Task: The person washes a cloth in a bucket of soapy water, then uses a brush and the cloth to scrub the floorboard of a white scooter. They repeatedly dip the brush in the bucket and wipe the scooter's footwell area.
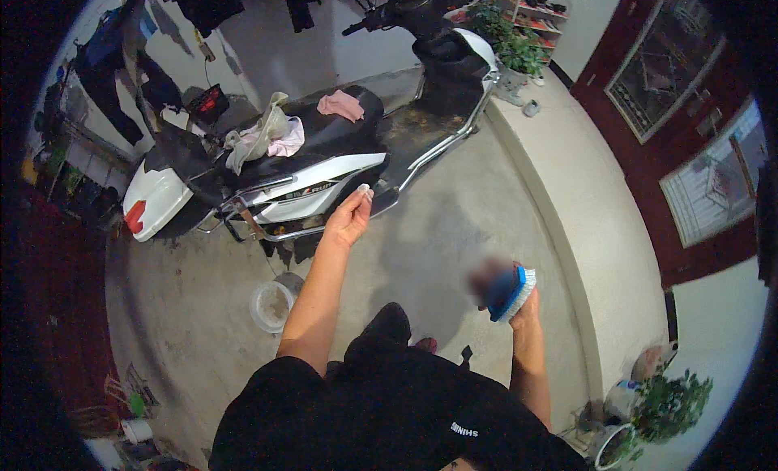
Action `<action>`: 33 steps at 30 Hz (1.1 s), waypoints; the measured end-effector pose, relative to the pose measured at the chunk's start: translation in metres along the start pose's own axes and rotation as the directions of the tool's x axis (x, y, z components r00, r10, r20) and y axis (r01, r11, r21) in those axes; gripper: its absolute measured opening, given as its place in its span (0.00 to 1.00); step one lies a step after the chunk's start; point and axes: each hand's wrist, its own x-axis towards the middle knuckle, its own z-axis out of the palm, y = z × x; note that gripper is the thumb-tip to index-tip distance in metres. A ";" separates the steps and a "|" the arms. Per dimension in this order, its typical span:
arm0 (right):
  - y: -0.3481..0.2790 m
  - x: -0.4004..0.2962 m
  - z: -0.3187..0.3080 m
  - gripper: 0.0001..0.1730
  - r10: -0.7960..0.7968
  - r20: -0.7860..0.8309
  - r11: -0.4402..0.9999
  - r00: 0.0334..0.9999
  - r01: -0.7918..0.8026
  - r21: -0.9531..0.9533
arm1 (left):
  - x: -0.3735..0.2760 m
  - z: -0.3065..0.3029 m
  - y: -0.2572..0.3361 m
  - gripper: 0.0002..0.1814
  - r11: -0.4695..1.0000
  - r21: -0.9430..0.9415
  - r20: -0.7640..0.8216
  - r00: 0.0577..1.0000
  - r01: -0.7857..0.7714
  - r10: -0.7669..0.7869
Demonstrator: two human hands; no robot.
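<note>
My right hand grips a blue scrub brush with white bristles facing right. A blurred patch covers part of the view beside the brush and hides the fingers there. Ahead and to the left, my left hand has its fingertips pinched together around a small whitish thing, too small to identify. Just beyond that hand stands a black and white motor scooter. On its black seat lie a pink cloth and a crumpled grey-green and pale pink cloth.
A white plastic bucket sits on the concrete floor to my left. Along the right runs a raised ledge below dark red doors. Potted plants stand at the lower right; a shoe rack is at the back.
</note>
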 end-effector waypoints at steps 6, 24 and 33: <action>-0.050 0.135 -0.056 0.24 0.053 -0.070 0.996 0.996 -0.058 -0.071 | 0.114 -0.011 0.005 0.11 0.994 -0.045 -0.031 0.995 -0.100 0.098; -0.079 0.473 -0.140 0.20 0.487 -0.395 0.700 0.779 -0.618 -0.357 | 0.498 0.036 -0.007 0.10 0.818 0.545 -0.312 0.861 -0.184 0.402; -0.042 0.530 -0.213 0.30 0.756 -0.002 0.646 0.655 -0.746 -0.164 | 0.602 0.008 -0.011 0.07 0.581 0.782 -0.298 0.683 -0.226 0.667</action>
